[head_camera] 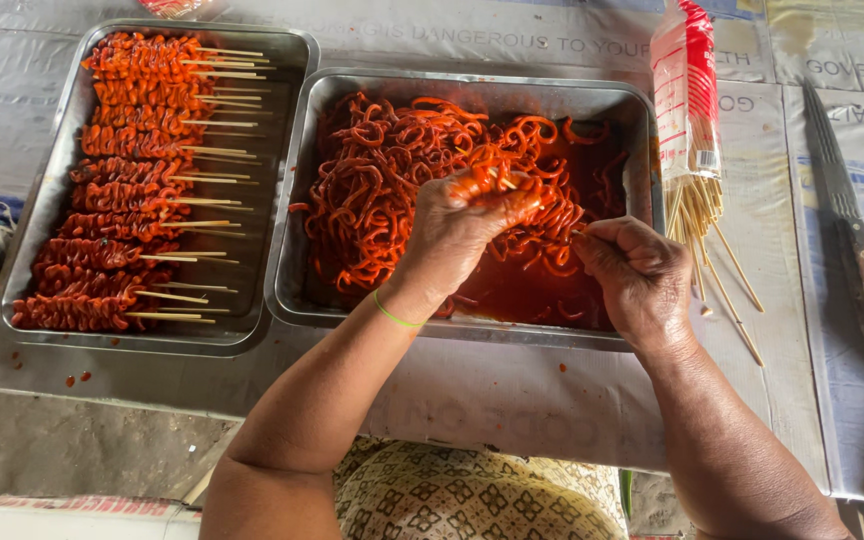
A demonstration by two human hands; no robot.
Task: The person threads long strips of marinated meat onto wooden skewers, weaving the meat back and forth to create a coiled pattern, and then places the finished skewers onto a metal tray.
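Note:
My left hand [467, 225] is over the steel tray [472, 85] of red-sauced coiled strips [382, 170], pinching a strip between its sauce-covered fingers. My right hand [632, 270] is closed on a thin wooden skewer, whose tip points left toward the strip in the left hand. Most of the skewer is hidden in the fist. A green band circles my left wrist.
A second steel tray [282, 50] at left holds several finished red skewers [122, 180] in rows. A red-and-white plastic bag of bare skewers [692, 130] lies right of the main tray. A long knife [842, 200] rests at far right. Patterned cloth [472, 495] lies at the near edge.

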